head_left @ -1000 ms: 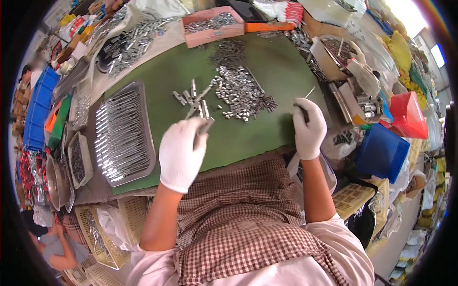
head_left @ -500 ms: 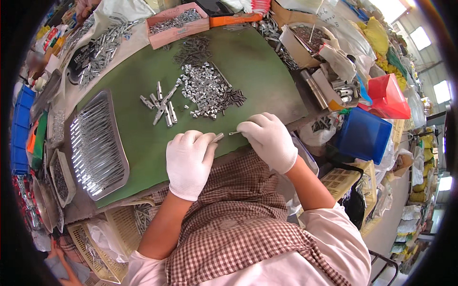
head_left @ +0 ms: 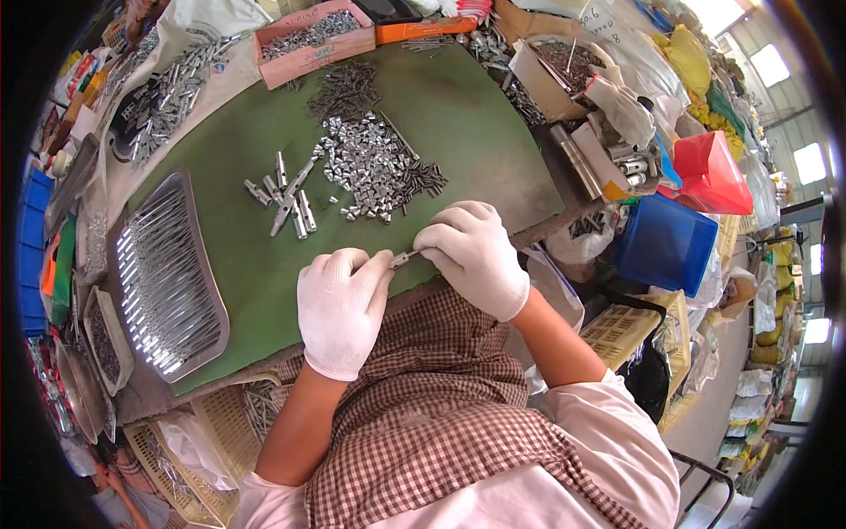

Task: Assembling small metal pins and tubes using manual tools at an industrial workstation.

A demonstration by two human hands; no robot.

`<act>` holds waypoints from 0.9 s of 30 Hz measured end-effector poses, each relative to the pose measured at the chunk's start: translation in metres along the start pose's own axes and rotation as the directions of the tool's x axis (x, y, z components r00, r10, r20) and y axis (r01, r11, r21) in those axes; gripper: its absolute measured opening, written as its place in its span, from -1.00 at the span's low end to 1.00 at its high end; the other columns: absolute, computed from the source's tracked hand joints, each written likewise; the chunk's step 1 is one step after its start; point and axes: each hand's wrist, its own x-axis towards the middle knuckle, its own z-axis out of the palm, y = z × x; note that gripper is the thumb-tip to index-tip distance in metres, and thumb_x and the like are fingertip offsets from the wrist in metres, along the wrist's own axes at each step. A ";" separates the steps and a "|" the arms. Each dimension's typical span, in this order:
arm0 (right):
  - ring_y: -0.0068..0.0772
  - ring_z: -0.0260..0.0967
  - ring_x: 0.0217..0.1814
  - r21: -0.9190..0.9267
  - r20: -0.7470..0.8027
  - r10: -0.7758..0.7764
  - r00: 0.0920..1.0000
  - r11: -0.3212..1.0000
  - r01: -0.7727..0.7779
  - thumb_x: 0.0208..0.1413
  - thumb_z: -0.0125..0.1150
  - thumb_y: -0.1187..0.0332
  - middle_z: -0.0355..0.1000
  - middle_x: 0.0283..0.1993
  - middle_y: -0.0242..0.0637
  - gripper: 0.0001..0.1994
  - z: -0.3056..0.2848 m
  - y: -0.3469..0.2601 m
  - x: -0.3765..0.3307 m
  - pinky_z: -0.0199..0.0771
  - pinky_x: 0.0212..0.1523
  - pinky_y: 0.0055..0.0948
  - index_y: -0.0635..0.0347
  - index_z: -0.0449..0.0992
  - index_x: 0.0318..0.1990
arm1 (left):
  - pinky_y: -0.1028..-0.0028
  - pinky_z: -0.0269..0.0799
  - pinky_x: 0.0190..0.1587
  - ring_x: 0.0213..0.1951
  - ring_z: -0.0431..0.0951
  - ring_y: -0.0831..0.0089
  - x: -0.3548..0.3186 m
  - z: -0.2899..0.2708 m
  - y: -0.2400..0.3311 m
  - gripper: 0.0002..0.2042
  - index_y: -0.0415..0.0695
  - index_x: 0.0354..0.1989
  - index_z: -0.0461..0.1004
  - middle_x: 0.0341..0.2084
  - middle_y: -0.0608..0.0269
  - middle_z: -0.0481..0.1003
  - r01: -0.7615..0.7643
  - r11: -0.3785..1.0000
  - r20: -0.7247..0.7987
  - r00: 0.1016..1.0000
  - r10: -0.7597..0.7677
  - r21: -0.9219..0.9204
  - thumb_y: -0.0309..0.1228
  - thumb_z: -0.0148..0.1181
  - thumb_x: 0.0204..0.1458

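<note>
Near the front edge of the green mat [head_left: 493, 115], both my white-gloved hands face each other. My left hand [head_left: 342, 309] is closed on a small silver metal tube [head_left: 401, 260]. My right hand [head_left: 476, 260] pinches a thin metal pin, mostly covered by the fingers, whose end meets the tube. Beyond them lies a heap of short shiny metal sleeves [head_left: 361, 167], with small dark cylinders [head_left: 425, 182] at its right side and thin dark pins [head_left: 344, 88] behind it. Several longer slotted silver tubes [head_left: 302, 214] lie loosely to the left.
At left, a metal tray [head_left: 221, 304] holds rows of long shiny rods. A pink box [head_left: 322, 53] of small metal parts stands at the back. Cartons of parts [head_left: 538, 81], a blue bin [head_left: 667, 244] and a red bin [head_left: 712, 176] are on the right.
My right hand has come left toward my left hand. The pin and the tube, apart before, now meet between my fingers. The whole view has shifted slightly.
</note>
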 end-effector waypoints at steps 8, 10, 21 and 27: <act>-0.07 0.50 -0.21 0.031 -0.162 0.150 0.975 0.989 -0.147 0.01 0.32 0.46 0.53 -0.33 -0.27 -0.90 0.013 0.005 0.020 0.44 -0.09 -0.15 0.04 0.59 -0.29 | 0.23 0.34 -0.24 -0.32 0.48 0.24 -0.001 0.000 0.000 -0.81 -0.02 -0.21 0.68 -0.40 0.33 0.48 -0.015 1.000 -0.017 1.000 0.016 0.017 -0.43 0.39 -0.04; -0.07 0.49 -0.25 0.062 -0.175 0.235 0.956 0.972 -0.227 0.02 0.34 0.44 0.50 -0.38 -0.25 -0.91 0.019 0.005 0.028 0.43 -0.13 -0.16 0.04 0.59 -0.30 | 0.23 0.35 -0.24 -0.33 0.49 0.24 -0.001 -0.001 -0.001 -0.81 -0.02 -0.21 0.68 -0.40 0.33 0.49 -0.004 1.000 -0.009 1.000 0.004 0.013 -0.43 0.39 -0.04; -0.07 0.46 -0.13 -0.114 -0.086 0.227 0.970 0.965 -0.236 -0.06 0.41 0.39 0.46 -0.24 -0.24 -0.86 0.015 -0.003 0.033 0.42 -0.08 -0.11 0.04 0.58 -0.31 | 0.24 0.36 -0.24 -0.32 0.49 0.24 0.000 -0.002 0.000 -0.81 -0.04 -0.22 0.67 -0.40 0.32 0.49 -0.006 1.000 -0.004 1.000 0.006 0.009 -0.43 0.38 -0.05; -0.07 0.47 -0.05 0.127 -0.008 0.076 0.997 0.989 -0.074 -0.12 0.45 0.41 0.51 -0.14 -0.26 -0.84 0.001 -0.015 0.018 0.42 0.03 -0.16 0.06 0.56 -0.36 | 0.24 0.36 -0.24 -0.32 0.49 0.24 0.000 -0.001 -0.001 -0.82 -0.06 -0.22 0.67 -0.41 0.32 0.48 -0.012 1.000 -0.018 1.000 0.012 0.001 -0.43 0.38 -0.04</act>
